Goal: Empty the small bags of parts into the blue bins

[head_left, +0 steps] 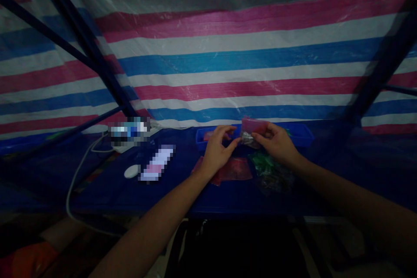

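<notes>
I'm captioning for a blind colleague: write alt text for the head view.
A person's right hand holds a small pink bag with silvery contents, the left hand close by, above a blue table. More pink bags lie nearer; a striped sheet hangs behind.

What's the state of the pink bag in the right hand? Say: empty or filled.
Not empty: silvery contents show low in the pink bag, beside the right hand. How full, I cannot tell.

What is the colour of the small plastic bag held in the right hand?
The small plastic bag is see-through pink; the head view shows it best.
</notes>
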Demonstrator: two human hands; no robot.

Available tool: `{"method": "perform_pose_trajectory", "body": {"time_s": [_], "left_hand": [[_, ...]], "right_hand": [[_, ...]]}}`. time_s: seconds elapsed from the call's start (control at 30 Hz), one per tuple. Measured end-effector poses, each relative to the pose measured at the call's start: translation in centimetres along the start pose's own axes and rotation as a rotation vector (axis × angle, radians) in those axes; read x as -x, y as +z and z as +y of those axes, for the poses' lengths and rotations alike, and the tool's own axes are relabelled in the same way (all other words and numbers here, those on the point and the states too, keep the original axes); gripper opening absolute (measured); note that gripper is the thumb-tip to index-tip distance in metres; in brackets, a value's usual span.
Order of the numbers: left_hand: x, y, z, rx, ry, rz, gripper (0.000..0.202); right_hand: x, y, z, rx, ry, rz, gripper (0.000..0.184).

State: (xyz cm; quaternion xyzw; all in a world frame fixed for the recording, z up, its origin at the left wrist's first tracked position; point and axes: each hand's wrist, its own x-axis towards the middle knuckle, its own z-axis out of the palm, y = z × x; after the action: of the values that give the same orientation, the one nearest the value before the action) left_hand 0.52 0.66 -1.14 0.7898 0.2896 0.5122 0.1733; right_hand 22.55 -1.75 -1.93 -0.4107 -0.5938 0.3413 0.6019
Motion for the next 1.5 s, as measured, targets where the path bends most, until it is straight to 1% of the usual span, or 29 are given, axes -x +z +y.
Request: {"method": "perform_pose_trajectory", "body": {"time_s": [0.07,0.1,0.17,0.23,0.27,0.33,0.4,0.5,0.57,0.67,0.73,0.8,0.87,0.93,1.03,1.13,1.23,1.3,1.4,1.43,1.47,1.5], "left_hand": [[0.0,-0.1,0.6,-0.045,0.062,-0.033,0.026],[0.1,-0.2,0.8,-0.048,0.088,-0.075,0.026],[0.2,-0.1,1.3,-0.040,0.114,-0.160,0.033],[0.2,-0.1,1.4,-0.048,0.092,-0.192,0.038],[0.3,-0.1,1.3,-0.059,0.068,-0.194,0.037],[0.2,-0.1,1.0,-0.080,0.013,-0.185,0.028],[0.1,-0.3,0.5,-0.087,-0.033,-0.175,0.026],[0.0,-0.5,0.2,-0.069,-0.072,-0.165,0.028],[-0.1,-0.6,0.3,-0.052,-0.069,-0.174,0.028],[-0.2,-0.5,0.9,-0.011,-0.037,-0.194,0.026],[-0.2,-0.6,1.2,0.040,-0.021,-0.211,0.026],[-0.2,-0.6,1.4,0.088,-0.029,-0.225,0.027],[-0.2,-0.6,1.3,0.115,-0.059,-0.232,0.028],[-0.2,-0.5,1.1,0.139,-0.092,-0.229,0.030],[-0.1,-0.4,0.7,0.164,-0.127,-0.215,0.032],[-0.1,-0.1,0.3,0.183,-0.147,-0.213,0.034],[-0.1,0.1,-0.1,0.196,-0.145,-0.222,0.032],[-0.2,0.1,-0.4,0.168,-0.131,-0.175,0.030],[-0.1,-0.2,-0.3,0.047,-0.077,-0.032,0.032],[-0.1,-0.3,-0.1,-0.004,-0.046,-0.008,0.034],[0.0,-0.3,0.2,-0.056,-0.009,-0.015,0.035],[0.1,-0.3,0.5,-0.089,0.031,-0.053,0.034]], "right_hand": [[0.0,0.0,-0.1,0.021,-0.016,0.042,0.034],[0.0,0.0,-0.2,0.025,-0.020,0.020,0.033],[0.3,0.1,-0.7,0.016,-0.022,-0.082,0.033],[0.7,0.3,-1.3,0.002,-0.018,-0.193,0.033],[0.8,0.4,-1.6,0.000,-0.015,-0.234,0.033],[1.0,0.5,-1.9,0.003,-0.010,-0.274,0.033],[0.9,0.6,-1.8,0.004,-0.008,-0.251,0.033],[0.6,0.4,-1.4,0.017,-0.041,-0.125,0.037],[0.4,0.3,-1.1,0.043,-0.077,-0.077,0.041],[0.4,0.2,-0.8,0.064,-0.107,-0.104,0.048],[0.4,0.2,-0.7,0.040,-0.108,-0.123,0.053],[0.4,0.4,-0.7,-0.020,-0.083,-0.136,0.061],[0.4,0.4,-0.7,-0.091,-0.041,-0.160,0.064],[0.4,0.4,-0.9,-0.138,0.008,-0.186,0.058],[0.3,0.3,-1.0,-0.162,0.074,-0.168,0.048],[0.2,0.1,-0.9,-0.187,0.117,-0.147,0.049],[0.1,0.1,-0.7,-0.194,0.123,-0.163,0.047],[0.0,0.1,-0.6,-0.181,0.108,-0.140,0.044],[-0.1,-0.1,-0.5,-0.146,0.060,-0.030,0.037],[-0.1,-0.1,-0.5,-0.134,0.043,0.005,0.034],[-0.1,-0.1,-0.6,-0.120,0.025,0.031,0.032],[0.0,-0.2,-0.6,-0.106,0.008,0.044,0.031]]}}
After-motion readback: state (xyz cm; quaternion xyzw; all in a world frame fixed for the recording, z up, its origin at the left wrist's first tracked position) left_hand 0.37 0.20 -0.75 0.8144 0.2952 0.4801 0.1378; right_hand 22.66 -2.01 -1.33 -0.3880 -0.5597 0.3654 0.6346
